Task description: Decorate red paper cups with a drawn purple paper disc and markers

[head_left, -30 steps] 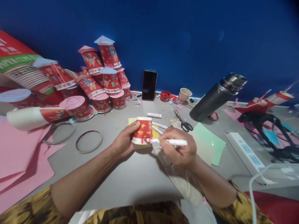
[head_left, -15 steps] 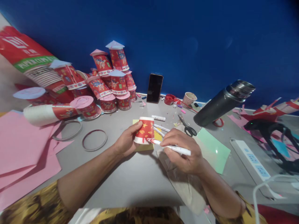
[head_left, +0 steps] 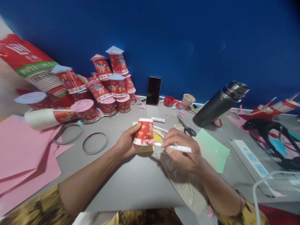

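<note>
My left hand [head_left: 127, 142] grips a red paper cup [head_left: 144, 131] from its left side, thumb along the wall. The cup is upside down, with gold stars and clouds and a white band at its lower rim. Red marks show on that band. My right hand [head_left: 181, 148] is closed around a white marker [head_left: 179, 147], whose red tip touches the band. Yellow paper [head_left: 146, 149] lies beneath the cup. Other white markers [head_left: 158, 132] lie just behind my right hand, and a short white one [head_left: 158, 120] rests farther back.
Decorated paper cups [head_left: 118, 86] are stacked at the back left, near pink sheets [head_left: 21, 150] and tape rings [head_left: 95, 143]. A phone [head_left: 153, 90] leans on the blue wall. Scissors [head_left: 187, 127], a dark flask [head_left: 217, 104], green paper [head_left: 213, 151] and a power strip [head_left: 250, 161] occupy the right.
The marker tip has shifted slightly left along the cup's white band, where more red shows. Both hands keep their holds, and the camera view has moved a little.
</note>
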A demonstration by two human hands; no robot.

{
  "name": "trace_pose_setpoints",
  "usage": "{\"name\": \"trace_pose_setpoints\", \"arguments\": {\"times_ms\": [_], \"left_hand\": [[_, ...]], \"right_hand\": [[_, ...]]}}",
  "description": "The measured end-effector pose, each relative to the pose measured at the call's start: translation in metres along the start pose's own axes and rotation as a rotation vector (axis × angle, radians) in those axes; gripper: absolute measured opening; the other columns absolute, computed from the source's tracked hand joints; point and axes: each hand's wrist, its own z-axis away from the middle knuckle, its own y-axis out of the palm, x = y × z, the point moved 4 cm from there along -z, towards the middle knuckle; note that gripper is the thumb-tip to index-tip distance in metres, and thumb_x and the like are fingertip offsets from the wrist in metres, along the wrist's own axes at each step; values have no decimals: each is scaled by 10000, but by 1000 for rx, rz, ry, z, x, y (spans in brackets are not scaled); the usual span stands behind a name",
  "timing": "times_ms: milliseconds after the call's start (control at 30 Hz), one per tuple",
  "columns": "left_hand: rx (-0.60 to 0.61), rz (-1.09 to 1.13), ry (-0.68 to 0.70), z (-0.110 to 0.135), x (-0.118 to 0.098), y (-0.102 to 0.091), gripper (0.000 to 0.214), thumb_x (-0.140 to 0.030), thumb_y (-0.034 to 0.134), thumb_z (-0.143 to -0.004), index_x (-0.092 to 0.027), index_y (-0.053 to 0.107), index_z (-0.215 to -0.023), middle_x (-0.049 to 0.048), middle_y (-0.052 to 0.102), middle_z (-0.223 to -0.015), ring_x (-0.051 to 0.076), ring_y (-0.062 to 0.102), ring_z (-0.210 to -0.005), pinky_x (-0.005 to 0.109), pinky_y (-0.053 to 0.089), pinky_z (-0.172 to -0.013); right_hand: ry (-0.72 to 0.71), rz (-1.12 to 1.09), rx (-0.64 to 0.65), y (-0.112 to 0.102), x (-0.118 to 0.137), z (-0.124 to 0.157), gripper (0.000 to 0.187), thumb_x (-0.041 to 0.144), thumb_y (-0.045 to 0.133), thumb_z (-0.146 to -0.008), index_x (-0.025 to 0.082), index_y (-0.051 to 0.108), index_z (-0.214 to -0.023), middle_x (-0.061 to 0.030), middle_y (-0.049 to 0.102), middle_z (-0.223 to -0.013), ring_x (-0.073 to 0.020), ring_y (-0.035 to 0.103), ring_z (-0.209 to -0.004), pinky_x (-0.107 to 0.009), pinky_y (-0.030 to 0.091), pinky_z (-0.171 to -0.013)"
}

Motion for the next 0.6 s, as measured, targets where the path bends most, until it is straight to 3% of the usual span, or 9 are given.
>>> {"name": "trace_pose_setpoints", "arguments": {"times_ms": [200, 300, 467, 600], "left_hand": [[-51, 16, -3, 0, -2, 2, 397, -354, 562, -1003, -34, 743, -1153, 221, 827, -1055, 349, 802, -1016, 487, 604, -1014], [-53, 31, -4, 0, -2, 2, 390, -342, 569, -994, -38, 742, -1167, 215, 828, -1052, 351, 803, -1013, 495, 608, -1010], [-71, 8, -33, 0, 2, 0, 387, -359, 579, -994, -43, 747, -1140, 203, 832, -993, 345, 811, -954, 489, 632, -962], [-63, 14, -35, -2, 4, -2, 388, -338, 610, -970, -57, 735, -1206, 191, 836, -999, 357, 810, -971, 501, 643, -940]], "right_hand": [[13, -23, 24, 1, -5, -1, 172, 100, 598, -902, 202, 720, -968, -62, 717, -852, -211, 693, -793, -344, 571, -698], [10, -8, -30, 0, -8, 0, 187, 84, 591, -898, 204, 718, -967, -60, 720, -848, -214, 696, -808, -354, 575, -731], [-10, -48, 39, 3, -10, 1, 170, 103, 597, -909, 195, 721, -981, -74, 727, -873, -214, 697, -806, -354, 583, -720], [-6, -14, 0, 0, -13, 0, 170, 113, 595, -920, 201, 720, -995, -73, 734, -886, -220, 697, -834, -371, 591, -749]]}}
